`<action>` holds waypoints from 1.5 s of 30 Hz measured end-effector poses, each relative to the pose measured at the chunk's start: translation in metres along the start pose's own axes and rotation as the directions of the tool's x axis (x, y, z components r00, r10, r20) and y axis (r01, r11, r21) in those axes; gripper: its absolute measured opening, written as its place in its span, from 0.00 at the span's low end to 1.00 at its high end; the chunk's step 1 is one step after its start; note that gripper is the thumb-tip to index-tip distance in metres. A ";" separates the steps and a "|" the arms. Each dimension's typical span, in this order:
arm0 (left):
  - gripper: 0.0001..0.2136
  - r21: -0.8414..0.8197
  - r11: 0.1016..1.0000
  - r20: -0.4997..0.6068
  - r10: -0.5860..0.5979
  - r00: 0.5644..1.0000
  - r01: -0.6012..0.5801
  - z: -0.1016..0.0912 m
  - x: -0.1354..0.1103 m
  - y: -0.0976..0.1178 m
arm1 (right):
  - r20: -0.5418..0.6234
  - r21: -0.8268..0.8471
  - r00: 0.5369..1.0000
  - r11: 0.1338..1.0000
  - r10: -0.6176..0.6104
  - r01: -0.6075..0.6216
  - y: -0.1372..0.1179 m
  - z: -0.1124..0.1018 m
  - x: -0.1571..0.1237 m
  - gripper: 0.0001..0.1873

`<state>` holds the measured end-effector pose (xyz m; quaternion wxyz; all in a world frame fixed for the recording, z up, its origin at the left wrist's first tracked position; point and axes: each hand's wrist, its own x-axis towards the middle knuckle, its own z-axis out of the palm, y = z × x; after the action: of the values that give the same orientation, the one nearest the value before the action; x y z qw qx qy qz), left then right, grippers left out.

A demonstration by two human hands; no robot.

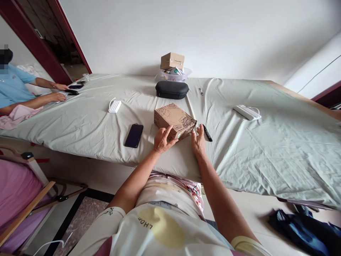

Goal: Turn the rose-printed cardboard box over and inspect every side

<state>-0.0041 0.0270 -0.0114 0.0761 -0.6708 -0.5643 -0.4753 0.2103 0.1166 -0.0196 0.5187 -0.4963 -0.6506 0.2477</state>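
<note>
A brown cardboard box (174, 116) with dark line drawings lies closed on the cloth in front of me, turned at an angle. My left hand (163, 139) rests at its near left corner, thumb and fingers apart. Beside the box's right end is my right hand (198, 139), fingers spread; whether it touches the cardboard I cannot tell. Just right of that hand lies a slim black object (207, 132), perhaps a pen or cutter. A dark smartphone (134, 135) lies flat to the left of my left hand.
Behind the box stand a black zip case (172, 90) and a clear plastic basket (183, 75) carrying a small carton (172, 60). White power banks lie left (115, 106) and right (247, 112). A small pen-like item (201, 91) lies farther back. At far left, another person's hands (59, 96) hold something.
</note>
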 end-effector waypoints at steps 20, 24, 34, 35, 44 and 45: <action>0.33 -0.287 0.945 -0.126 -0.199 0.972 0.157 -0.008 0.006 -0.008 | 0.301 0.145 0.952 0.989 -0.051 0.008 -0.036 -0.013 -0.012 0.39; 0.35 -0.283 0.941 -0.136 -0.231 0.963 0.186 -0.007 0.006 -0.008 | 0.314 0.150 0.946 0.988 -0.075 0.029 -0.036 -0.013 -0.013 0.39; 0.30 -0.139 0.950 -0.112 -0.296 0.949 0.280 -0.004 0.004 -0.007 | 0.488 0.066 0.830 0.960 -0.268 0.271 -0.045 -0.009 -0.023 0.36; 0.30 -0.101 0.958 -0.117 -0.279 0.953 0.268 -0.005 0.004 -0.005 | 0.491 0.058 0.824 0.954 -0.283 0.293 -0.045 -0.008 -0.023 0.36; 0.31 -0.008 0.999 -0.088 0.039 0.995 -0.040 0.003 -0.001 0.008 | 0.546 0.044 0.760 0.918 -0.353 0.395 -0.048 -0.002 -0.029 0.29; 0.28 -0.017 0.999 -0.079 0.045 0.996 -0.047 0.004 0.000 0.008 | 0.522 0.044 0.777 0.920 -0.353 0.389 -0.047 -0.001 -0.029 0.29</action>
<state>0.0043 0.0268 -0.0103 0.1027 -0.6651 -0.5407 -0.5048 0.1920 0.0721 0.0075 0.3451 -0.2897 -0.8588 0.2437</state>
